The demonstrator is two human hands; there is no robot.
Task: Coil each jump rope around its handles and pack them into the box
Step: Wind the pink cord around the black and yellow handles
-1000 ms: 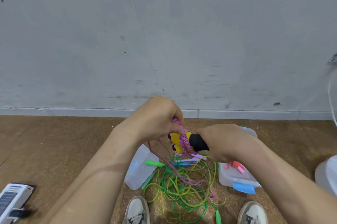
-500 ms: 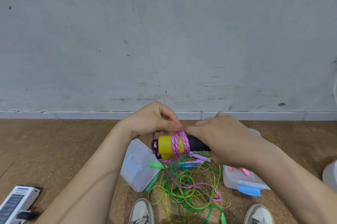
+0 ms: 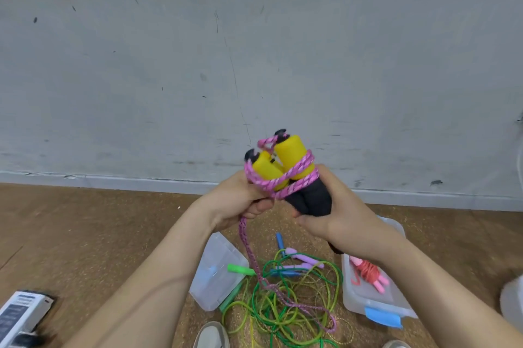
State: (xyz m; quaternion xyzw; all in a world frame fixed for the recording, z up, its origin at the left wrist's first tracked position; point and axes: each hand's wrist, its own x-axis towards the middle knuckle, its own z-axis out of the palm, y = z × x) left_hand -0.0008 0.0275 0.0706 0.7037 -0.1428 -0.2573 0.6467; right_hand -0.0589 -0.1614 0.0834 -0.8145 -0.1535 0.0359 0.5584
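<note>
Two yellow-and-black jump rope handles (image 3: 291, 159) are held together, tilted up toward the wall, with pink braided rope (image 3: 294, 178) wound round them a few turns. My right hand (image 3: 336, 214) grips their black ends. My left hand (image 3: 240, 200) grips the pink rope beside the handles; its loose tail (image 3: 249, 251) hangs down to the floor. A clear plastic box (image 3: 365, 299) with a blue latch lies at lower right, holding a coiled red rope with pink handles (image 3: 370, 274).
A tangle of green and yellow ropes (image 3: 283, 299) with green, blue and purple handles lies on the cork floor between my shoes. The clear lid (image 3: 215, 274) lies to its left. A white carton (image 3: 19, 316) sits at lower left. A grey wall is ahead.
Both hands have lifted the handles higher and tilted them upward. More pink rope is wound round the handles, and my left hand has slid down along the rope.
</note>
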